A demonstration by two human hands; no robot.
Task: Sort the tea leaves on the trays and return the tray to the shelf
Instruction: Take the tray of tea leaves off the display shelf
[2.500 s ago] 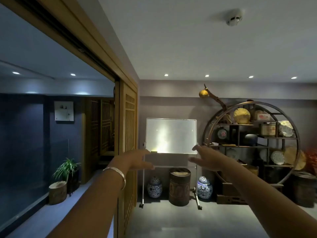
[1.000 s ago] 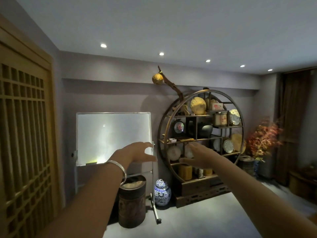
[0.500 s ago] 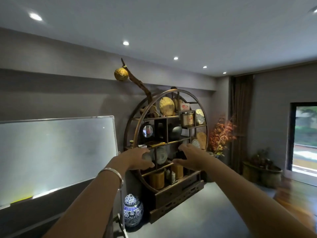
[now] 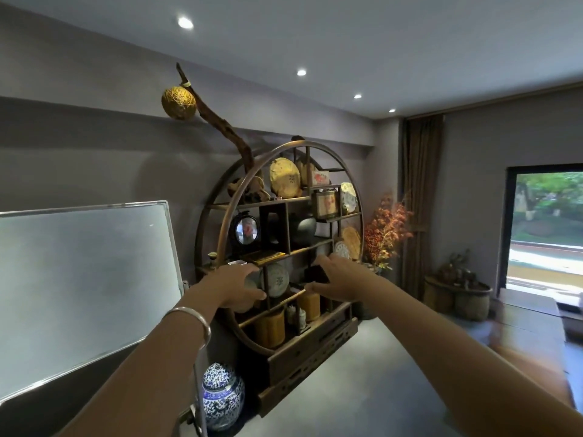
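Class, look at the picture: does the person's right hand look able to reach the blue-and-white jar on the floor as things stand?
Probably not without stooping. The right hand is stretched forward in front of the round shelf, empty, while the blue-and-white jar stands low on the floor, under the left forearm.

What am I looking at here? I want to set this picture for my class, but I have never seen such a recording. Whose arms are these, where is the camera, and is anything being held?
There is no machine: a person wears a wide-angle camera on the head, so you see their own two arms stretched forward. The left hand, with a bangle on its wrist, and the right hand are both open and hold nothing. They reach toward a round wooden shelf of plates, jars and ornaments. A whiteboard stands to the left, with a blue-and-white jar on the floor below. No tea tray is visible.
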